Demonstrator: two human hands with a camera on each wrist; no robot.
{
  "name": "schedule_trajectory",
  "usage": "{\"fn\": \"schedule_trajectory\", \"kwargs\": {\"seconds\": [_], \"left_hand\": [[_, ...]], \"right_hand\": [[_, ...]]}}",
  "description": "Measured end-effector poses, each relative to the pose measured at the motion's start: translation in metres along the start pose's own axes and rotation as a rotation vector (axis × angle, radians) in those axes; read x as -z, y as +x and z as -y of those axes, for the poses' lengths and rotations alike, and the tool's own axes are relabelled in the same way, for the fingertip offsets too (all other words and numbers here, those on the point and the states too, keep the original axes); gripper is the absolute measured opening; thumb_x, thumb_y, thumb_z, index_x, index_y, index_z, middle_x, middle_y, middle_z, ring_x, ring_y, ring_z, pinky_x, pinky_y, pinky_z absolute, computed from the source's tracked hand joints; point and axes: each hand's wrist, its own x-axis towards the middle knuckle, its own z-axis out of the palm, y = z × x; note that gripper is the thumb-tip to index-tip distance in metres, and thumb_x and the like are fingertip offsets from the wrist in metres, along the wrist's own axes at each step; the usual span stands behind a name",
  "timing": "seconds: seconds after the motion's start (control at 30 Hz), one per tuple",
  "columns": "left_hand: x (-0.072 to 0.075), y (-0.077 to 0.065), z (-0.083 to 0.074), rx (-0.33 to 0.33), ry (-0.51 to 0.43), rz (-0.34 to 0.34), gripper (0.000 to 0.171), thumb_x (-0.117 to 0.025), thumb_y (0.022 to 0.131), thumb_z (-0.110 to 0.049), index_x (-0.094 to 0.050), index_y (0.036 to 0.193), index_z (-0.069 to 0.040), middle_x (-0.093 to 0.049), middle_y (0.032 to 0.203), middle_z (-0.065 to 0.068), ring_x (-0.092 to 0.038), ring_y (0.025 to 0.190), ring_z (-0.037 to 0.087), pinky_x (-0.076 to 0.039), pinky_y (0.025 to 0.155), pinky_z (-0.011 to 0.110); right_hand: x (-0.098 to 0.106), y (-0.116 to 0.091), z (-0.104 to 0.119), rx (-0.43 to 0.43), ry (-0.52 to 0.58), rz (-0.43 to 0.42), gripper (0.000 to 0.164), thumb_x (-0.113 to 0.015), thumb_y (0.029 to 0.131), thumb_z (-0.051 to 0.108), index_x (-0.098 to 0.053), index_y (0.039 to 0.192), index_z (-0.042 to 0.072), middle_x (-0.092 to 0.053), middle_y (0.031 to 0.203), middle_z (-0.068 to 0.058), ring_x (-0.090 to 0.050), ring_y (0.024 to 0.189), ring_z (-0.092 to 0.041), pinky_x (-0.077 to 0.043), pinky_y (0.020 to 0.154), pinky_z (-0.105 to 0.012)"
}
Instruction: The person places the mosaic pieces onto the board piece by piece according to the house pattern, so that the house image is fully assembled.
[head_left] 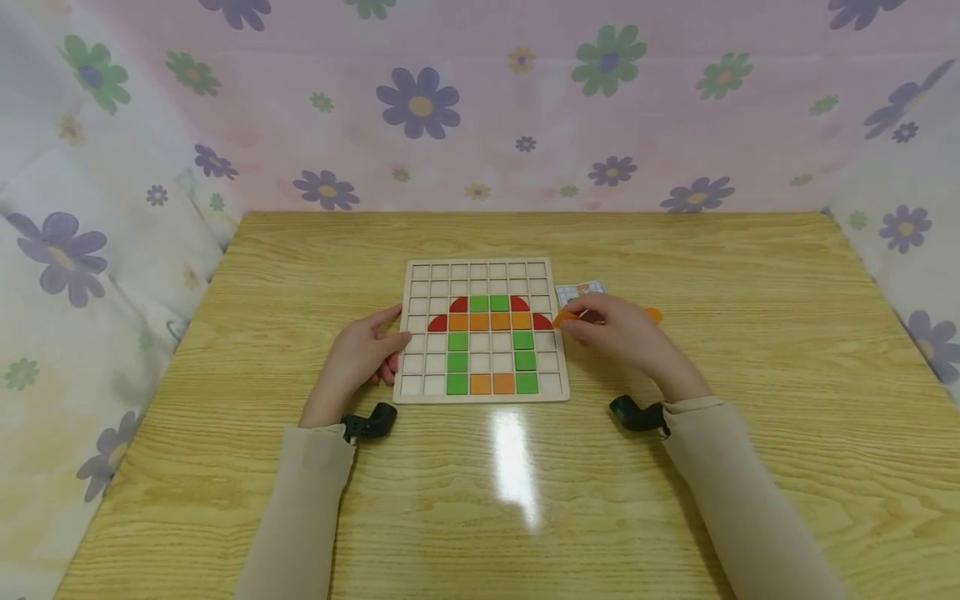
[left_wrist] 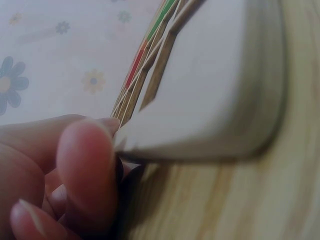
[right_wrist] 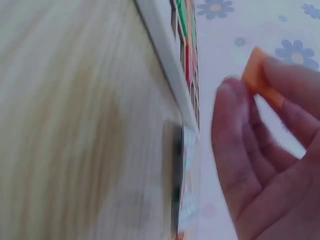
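Observation:
In the head view a wooden grid board lies flat on the table, with green squares, orange squares and red quarter-round tiles in its cells. At its left edge my left hand holds the frame, thumb on the rim and other fingers beside the edge. My right hand is at the board's right edge and pinches an orange tile between thumb and fingertips. The right wrist view shows that tile above the tabletop.
A small printed card lies right of the board, partly behind my right hand. Another orange piece shows just past that hand. Flowered cloth hangs behind the wooden table and along its sides.

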Motion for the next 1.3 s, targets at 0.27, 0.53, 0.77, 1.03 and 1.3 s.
{"fn": "schedule_trajectory", "kwargs": {"seconds": [0.27, 0.53, 0.77, 1.03, 1.3], "left_hand": [[0.001, 0.001, 0.001, 0.024, -0.008, 0.007, 0.056, -0.058, 0.084, -0.04, -0.037, 0.136, -0.032, -0.058, 0.057, 0.011, -0.057, 0.045, 0.023, -0.043, 0.04, 0.031], [0.0, 0.001, 0.0, 0.02, 0.014, 0.002, 0.056, -0.058, 0.085, -0.041, -0.036, 0.136, -0.033, -0.058, 0.057, 0.011, -0.057, 0.045, 0.022, -0.044, 0.041, 0.031], [0.0, 0.001, 0.0, 0.023, 0.01, -0.001, 0.056, -0.058, 0.085, -0.04, -0.036, 0.136, -0.032, -0.058, 0.057, 0.011, -0.057, 0.045, 0.023, -0.043, 0.041, 0.031], [0.003, 0.0, 0.0, 0.018, 0.021, 0.006, 0.057, -0.057, 0.085, -0.04, -0.035, 0.137, -0.031, -0.058, 0.056, 0.011, -0.057, 0.045, 0.023, -0.044, 0.041, 0.032], [0.001, 0.0, -0.001, 0.003, 0.011, 0.015, 0.057, -0.058, 0.085, -0.039, -0.035, 0.137, -0.029, -0.058, 0.057, 0.011, -0.057, 0.045, 0.024, -0.044, 0.04, 0.032]], "right_hand": [[-0.009, 0.025, 0.013, -0.057, 0.111, 0.004, 0.025, -0.053, 0.089, 0.034, -0.059, 0.109, 0.02, -0.062, 0.092, -0.001, -0.059, 0.081, -0.014, -0.046, 0.075, -0.032], [-0.015, 0.045, 0.018, -0.085, 0.11, 0.032, 0.031, -0.055, 0.089, 0.025, -0.057, 0.12, 0.021, -0.061, 0.098, -0.002, -0.059, 0.082, -0.015, -0.046, 0.076, -0.032], [-0.017, 0.056, 0.027, -0.105, 0.118, -0.007, 0.027, -0.055, 0.089, 0.027, -0.059, 0.116, 0.023, -0.062, 0.094, -0.002, -0.058, 0.081, -0.017, -0.046, 0.073, -0.033], [-0.017, 0.07, 0.036, -0.153, 0.179, -0.022, 0.028, -0.054, 0.089, 0.024, -0.058, 0.116, 0.019, -0.061, 0.094, -0.004, -0.06, 0.08, -0.017, -0.047, 0.076, -0.033], [-0.024, 0.086, 0.036, -0.153, 0.193, -0.031, 0.025, -0.052, 0.09, 0.021, -0.059, 0.113, 0.015, -0.06, 0.093, -0.006, -0.057, 0.078, -0.021, -0.049, 0.069, -0.03]]}}
